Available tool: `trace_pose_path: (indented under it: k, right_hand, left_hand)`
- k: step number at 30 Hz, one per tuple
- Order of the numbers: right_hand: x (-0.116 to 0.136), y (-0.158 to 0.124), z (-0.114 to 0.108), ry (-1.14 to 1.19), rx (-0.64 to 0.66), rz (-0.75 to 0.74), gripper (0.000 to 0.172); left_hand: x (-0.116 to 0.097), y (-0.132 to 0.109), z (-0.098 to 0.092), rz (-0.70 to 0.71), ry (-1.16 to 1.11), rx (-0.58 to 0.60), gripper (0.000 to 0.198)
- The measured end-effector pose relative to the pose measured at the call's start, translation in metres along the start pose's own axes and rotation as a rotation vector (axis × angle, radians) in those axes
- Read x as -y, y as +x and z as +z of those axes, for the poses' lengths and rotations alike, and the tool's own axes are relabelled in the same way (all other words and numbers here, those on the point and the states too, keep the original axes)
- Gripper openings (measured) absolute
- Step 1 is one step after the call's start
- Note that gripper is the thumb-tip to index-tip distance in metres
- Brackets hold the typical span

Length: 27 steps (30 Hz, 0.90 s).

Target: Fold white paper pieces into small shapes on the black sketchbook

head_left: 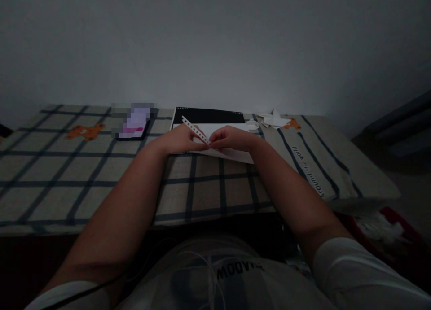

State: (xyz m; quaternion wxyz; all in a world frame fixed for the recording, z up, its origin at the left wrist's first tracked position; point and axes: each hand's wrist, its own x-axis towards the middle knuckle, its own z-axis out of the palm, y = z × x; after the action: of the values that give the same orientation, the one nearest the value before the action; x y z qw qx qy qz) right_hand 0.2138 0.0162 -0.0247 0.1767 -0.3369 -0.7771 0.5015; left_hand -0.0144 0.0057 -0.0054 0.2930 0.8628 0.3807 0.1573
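Note:
Both my hands meet over white paper near the middle of the table. A narrow white paper strip with a row of holes [197,131] slants up to the left from between my fingertips. My left hand [182,138] has its fingers closed on this strip. Opposite it, my right hand [232,138] pinches at the strip's lower end, fingertips touching or almost touching the left ones. Beneath the hands lies a white sheet [240,156], and behind it a black-topped notebook or pad [208,115] with small holes along its far edge.
A phone [134,124] with a lit screen lies to the left. Folded white paper [273,119] sits to the right. The checked tablecloth [101,180] reaches back to a plain wall [215,45]. A red container with crumpled white stuff [384,229] stands below right.

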Motion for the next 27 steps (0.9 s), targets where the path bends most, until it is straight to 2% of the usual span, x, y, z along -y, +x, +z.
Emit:
trace_pose_path:
  k: [12, 20, 27]
  right_hand:
    - [-0.0016, 0.0023, 0.0021, -0.071, -0.066, -0.075, 0.027]
    - [0.0009, -0.0027, -0.0010, 0.029, 0.012, 0.003, 0.022]
    - [0.0000, -0.0013, -0.0002, 0.031, -0.025, 0.009, 0.022]
  left_hand:
    - [0.0008, -0.0001, -0.0025, 0.049, -0.110, -0.001, 0.028]
    - [0.0016, 0.0019, -0.0039, 0.022, -0.039, 0.020, 0.027]
    - [-0.0023, -0.0010, -0.0029, 0.001, 0.007, 0.021, 0.036]
